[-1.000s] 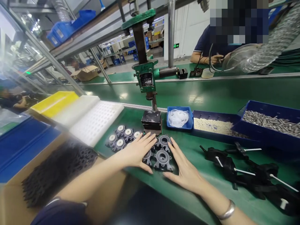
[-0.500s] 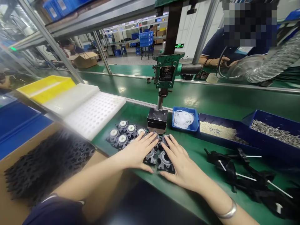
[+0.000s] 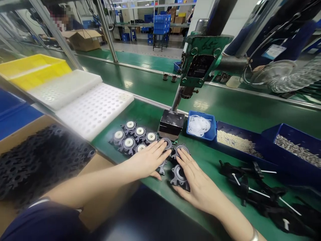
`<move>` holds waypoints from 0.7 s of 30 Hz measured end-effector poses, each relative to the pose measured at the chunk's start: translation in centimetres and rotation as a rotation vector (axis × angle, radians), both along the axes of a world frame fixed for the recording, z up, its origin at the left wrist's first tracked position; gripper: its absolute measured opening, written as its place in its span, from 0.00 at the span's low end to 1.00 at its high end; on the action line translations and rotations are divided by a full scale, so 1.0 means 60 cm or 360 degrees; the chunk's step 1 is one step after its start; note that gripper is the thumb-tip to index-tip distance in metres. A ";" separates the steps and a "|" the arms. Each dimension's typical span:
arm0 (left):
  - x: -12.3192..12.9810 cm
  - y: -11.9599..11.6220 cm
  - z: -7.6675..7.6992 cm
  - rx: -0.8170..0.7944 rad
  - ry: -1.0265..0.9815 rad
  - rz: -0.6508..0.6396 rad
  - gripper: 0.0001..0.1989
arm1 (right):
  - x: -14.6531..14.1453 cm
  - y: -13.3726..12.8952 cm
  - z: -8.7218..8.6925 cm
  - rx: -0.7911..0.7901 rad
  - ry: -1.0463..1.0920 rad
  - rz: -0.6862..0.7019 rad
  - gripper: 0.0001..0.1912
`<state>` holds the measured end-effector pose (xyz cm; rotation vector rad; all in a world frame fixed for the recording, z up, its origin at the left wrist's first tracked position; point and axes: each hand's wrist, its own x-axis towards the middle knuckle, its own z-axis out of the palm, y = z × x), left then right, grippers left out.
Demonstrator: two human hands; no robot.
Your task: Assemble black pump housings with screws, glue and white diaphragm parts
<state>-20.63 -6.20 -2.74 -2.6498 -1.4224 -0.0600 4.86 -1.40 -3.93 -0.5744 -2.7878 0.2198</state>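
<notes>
Several black plastic housings stand in rows on the green bench. Those on the left, such as one housing with a white ring [image 3: 129, 144], carry a white ring in the middle. My left hand [image 3: 146, 159] lies palm down across the middle of the group, fingers stretched out, hiding some housings beneath it. My right hand [image 3: 198, 180] rests spread at the right end. Its thumb and fingers touch the sides of a black housing without a white ring [image 3: 179, 174], and its fingertips reach another bare housing [image 3: 182, 150] behind.
A green press [image 3: 205, 63] with a black block [image 3: 172, 122] stands behind the housings. Right are a blue bin of white rings [image 3: 214, 129], bins of small parts, and black parts with white rods [image 3: 250, 187]. Left are a white perforated tray [image 3: 92, 110] and a carton [image 3: 87, 164] of black parts.
The view has turned and shifted. A wider gap shows between my hands and between the housings under them. My right hand and its housing have moved slightly right, away from my left hand.
</notes>
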 end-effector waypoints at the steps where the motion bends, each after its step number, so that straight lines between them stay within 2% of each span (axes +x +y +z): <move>1: 0.000 0.000 -0.002 0.0011 0.0012 -0.0013 0.56 | -0.004 -0.002 -0.001 -0.0007 0.0009 -0.0010 0.39; 8: -0.007 0.001 -0.009 0.0022 -0.0012 -0.0071 0.57 | -0.030 -0.020 -0.011 -0.0020 0.0148 -0.0140 0.34; 16: -0.009 -0.003 -0.004 -0.0011 -0.0078 -0.0094 0.55 | -0.049 -0.029 -0.012 -0.0073 0.0134 -0.0219 0.36; 21: -0.012 -0.001 -0.007 -0.0033 -0.0125 -0.0080 0.53 | -0.044 -0.024 -0.010 -0.0088 0.0063 -0.0191 0.36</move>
